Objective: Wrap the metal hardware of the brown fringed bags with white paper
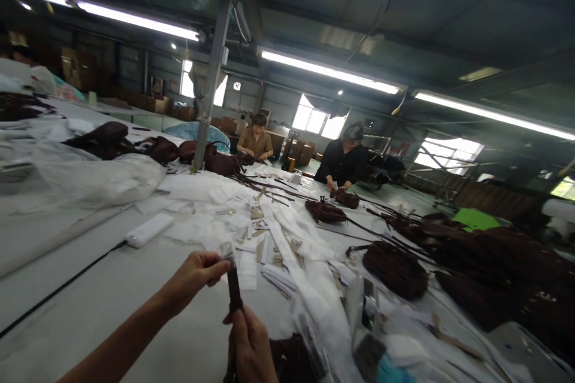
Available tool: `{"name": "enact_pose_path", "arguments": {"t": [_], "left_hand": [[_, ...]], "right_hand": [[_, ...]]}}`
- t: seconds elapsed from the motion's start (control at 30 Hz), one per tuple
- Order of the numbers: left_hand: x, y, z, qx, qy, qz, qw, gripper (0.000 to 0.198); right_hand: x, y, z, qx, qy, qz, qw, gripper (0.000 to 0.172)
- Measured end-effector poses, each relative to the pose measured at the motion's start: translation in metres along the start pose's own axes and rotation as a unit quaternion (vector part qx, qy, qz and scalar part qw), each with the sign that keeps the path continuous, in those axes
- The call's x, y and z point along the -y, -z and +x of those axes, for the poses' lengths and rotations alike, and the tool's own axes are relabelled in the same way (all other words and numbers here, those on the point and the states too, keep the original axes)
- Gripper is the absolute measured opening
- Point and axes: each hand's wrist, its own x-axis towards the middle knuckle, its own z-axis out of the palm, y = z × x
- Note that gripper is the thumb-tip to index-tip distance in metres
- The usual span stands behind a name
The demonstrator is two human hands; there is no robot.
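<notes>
A dark brown strap (234, 288) stands nearly upright between my hands. My right hand (252, 341) is closed round its lower part. At the top end, my left hand (204, 270) pinches a piece of clear plastic (227, 251) wrapped about the strap's tip. Whether its fingers also press on the strap itself, I cannot tell. Below and to the right of my right hand lies a dark brown bag (291, 359), partly hidden by the hand and cut off by the frame's lower edge.
White sheets and paper scraps (269, 245) cover the table's middle. A white power strip (149, 231) with a black cord lies left. Brown bags (395, 269) are heaped right, near a tape dispenser (366, 317). A metal post (211, 84) rises ahead; two people work across the table.
</notes>
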Motion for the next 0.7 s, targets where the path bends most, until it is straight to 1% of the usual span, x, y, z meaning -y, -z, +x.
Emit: {"name": "enact_pose_path", "arguments": {"t": [0.07, 0.17, 0.23, 0.37, 0.47, 0.57, 0.63, 0.7], "left_hand": [[-0.004, -0.001, -0.005, 0.027, 0.014, 0.021, 0.999, 0.031], [-0.006, -0.008, -0.013, 0.081, 0.041, 0.031, 0.995, 0.032], [-0.005, -0.015, -0.017, 0.106, 0.047, 0.029, 0.993, 0.033], [-0.003, -0.03, -0.024, 0.125, 0.045, 0.033, 0.991, 0.034], [-0.007, -0.042, -0.031, 0.113, 0.032, 0.073, 0.99, 0.034], [-0.013, -0.059, -0.042, 0.08, 0.012, 0.116, 0.99, 0.033], [-0.012, -0.072, -0.049, 0.063, 0.004, 0.121, 0.991, 0.033], [-0.006, -0.082, -0.055, 0.053, 0.01, 0.104, 0.993, 0.033]], "right_hand": [[0.014, 0.01, -0.001, 0.018, 0.033, -0.066, 0.997, 0.049], [0.033, 0.023, -0.003, 0.034, 0.066, -0.15, 0.986, 0.042], [0.039, 0.029, -0.006, 0.019, 0.085, -0.185, 0.979, 0.038], [0.038, 0.036, -0.014, -0.033, 0.13, -0.223, 0.966, 0.034], [0.037, 0.041, -0.02, -0.062, 0.15, -0.208, 0.965, 0.033], [0.038, 0.045, -0.023, -0.085, 0.142, -0.18, 0.97, 0.034], [0.042, 0.047, -0.025, -0.107, 0.133, -0.182, 0.968, 0.035], [0.046, 0.051, -0.029, -0.102, 0.117, -0.186, 0.97, 0.038]]}}
